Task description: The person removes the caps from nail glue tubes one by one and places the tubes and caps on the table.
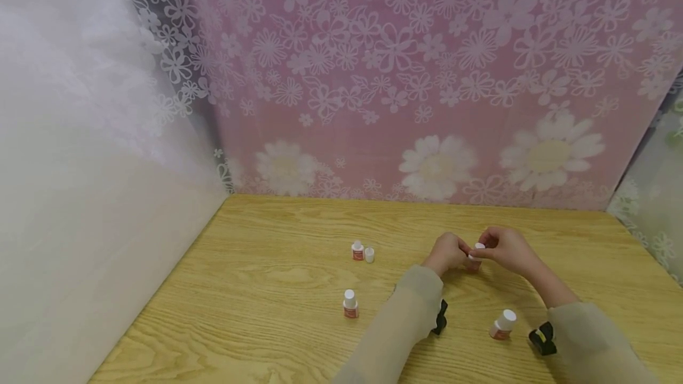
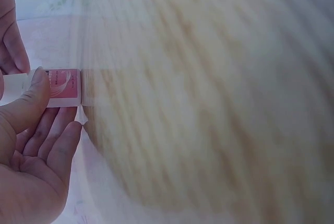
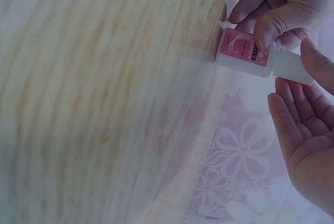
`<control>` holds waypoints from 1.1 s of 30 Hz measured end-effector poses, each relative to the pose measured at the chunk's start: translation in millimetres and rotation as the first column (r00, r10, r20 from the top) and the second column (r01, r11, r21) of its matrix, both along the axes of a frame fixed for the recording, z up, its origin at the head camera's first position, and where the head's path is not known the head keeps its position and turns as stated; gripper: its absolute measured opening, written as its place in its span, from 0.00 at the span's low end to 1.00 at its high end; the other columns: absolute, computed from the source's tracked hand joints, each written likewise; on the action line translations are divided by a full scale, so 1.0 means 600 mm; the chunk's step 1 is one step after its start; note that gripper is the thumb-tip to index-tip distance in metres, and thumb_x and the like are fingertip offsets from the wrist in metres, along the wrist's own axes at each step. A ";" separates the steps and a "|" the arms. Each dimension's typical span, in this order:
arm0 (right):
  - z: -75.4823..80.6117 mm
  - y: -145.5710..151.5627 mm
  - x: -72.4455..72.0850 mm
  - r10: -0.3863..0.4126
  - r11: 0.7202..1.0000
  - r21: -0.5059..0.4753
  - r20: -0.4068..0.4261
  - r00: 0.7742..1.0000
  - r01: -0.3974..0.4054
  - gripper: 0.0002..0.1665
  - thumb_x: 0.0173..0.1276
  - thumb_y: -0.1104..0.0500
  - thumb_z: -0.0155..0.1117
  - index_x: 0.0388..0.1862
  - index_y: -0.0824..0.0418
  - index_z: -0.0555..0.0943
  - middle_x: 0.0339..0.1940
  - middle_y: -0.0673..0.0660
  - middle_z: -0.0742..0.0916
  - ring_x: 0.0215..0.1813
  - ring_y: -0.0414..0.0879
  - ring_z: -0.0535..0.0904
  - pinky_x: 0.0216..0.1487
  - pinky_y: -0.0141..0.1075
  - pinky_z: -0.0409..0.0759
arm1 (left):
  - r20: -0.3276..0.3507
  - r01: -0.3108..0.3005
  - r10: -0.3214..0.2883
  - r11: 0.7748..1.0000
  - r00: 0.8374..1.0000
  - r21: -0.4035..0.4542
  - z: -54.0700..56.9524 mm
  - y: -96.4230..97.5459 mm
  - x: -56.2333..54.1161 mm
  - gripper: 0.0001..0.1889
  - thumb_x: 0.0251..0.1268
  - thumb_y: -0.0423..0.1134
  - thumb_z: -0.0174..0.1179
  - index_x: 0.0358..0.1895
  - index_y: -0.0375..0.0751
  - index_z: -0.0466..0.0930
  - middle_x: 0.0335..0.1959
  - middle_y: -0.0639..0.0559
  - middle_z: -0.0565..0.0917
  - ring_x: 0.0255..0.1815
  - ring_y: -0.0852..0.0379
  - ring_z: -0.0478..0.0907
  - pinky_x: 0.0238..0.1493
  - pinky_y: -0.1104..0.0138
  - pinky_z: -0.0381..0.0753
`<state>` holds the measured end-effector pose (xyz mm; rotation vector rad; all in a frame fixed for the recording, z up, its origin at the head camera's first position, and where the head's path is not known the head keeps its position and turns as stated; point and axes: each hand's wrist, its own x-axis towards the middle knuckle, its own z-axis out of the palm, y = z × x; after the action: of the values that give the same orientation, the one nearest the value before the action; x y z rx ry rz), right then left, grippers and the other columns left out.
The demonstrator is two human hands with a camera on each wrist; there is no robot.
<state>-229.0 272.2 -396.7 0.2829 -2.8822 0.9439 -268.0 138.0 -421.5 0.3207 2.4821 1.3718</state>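
Observation:
A small white bottle with a pink label (image 3: 242, 47) stands upright on the table between both hands, its white cap (image 3: 293, 67) on top. My left hand (image 1: 448, 253) grips the bottle's body, the thumb lying over the edge of the label in the left wrist view. On the other side my right hand (image 1: 507, 249) pinches the cap between thumb and fingers. Left of the hands, an uncapped bottle of the same kind (image 1: 357, 252) stands with a loose white cap (image 1: 370, 255) beside it.
Nearer the front stand two more capped bottles, one to the left (image 1: 350, 306) of the left forearm and one (image 1: 503, 326) between the forearms. A pink flowered curtain (image 1: 341, 153) hangs behind the wooden table (image 1: 256, 313). Black wrist straps (image 1: 543, 339) show at the sleeves.

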 end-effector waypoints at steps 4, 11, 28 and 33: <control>-0.002 0.003 -0.002 0.003 1.000 -0.010 0.003 1.000 -0.003 0.17 0.52 0.52 0.68 0.29 0.64 0.76 0.24 0.52 0.79 0.27 0.44 0.73 0.27 0.37 0.70 | 0.014 0.005 -0.005 1.000 1.000 0.004 -0.002 0.001 -0.003 0.06 0.36 0.33 0.72 0.18 0.39 0.83 0.17 0.57 0.78 0.23 0.65 0.71 0.31 0.72 0.72; -0.004 0.006 -0.005 0.009 0.999 -0.049 0.018 1.000 -0.008 0.16 0.53 0.53 0.68 0.30 0.64 0.77 0.26 0.52 0.80 0.29 0.45 0.74 0.29 0.38 0.71 | 0.034 0.025 -0.025 1.000 0.999 0.018 -0.005 0.000 -0.007 0.06 0.36 0.34 0.72 0.16 0.41 0.82 0.16 0.58 0.78 0.22 0.65 0.71 0.30 0.72 0.72; -0.003 0.010 -0.006 0.079 0.991 -0.108 0.050 0.996 -0.073 0.15 0.56 0.59 0.65 0.37 0.69 0.78 0.32 0.56 0.81 0.36 0.49 0.77 0.33 0.38 0.74 | 0.019 -0.004 0.004 1.000 1.000 0.008 -0.003 0.001 -0.001 0.06 0.34 0.32 0.73 0.18 0.40 0.84 0.16 0.59 0.78 0.22 0.66 0.69 0.27 0.73 0.69; -0.002 0.010 -0.005 0.106 0.986 -0.131 0.050 0.993 -0.099 0.13 0.57 0.64 0.63 0.39 0.70 0.77 0.34 0.59 0.81 0.38 0.51 0.77 0.34 0.38 0.74 | 0.019 -0.005 0.005 1.000 1.000 0.008 -0.001 0.001 0.001 0.07 0.34 0.32 0.73 0.18 0.39 0.83 0.17 0.59 0.77 0.22 0.65 0.69 0.27 0.72 0.69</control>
<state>-232.1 278.4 -397.9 0.4028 -2.8649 1.1679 -267.7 138.5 -422.3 0.3027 2.4640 1.3812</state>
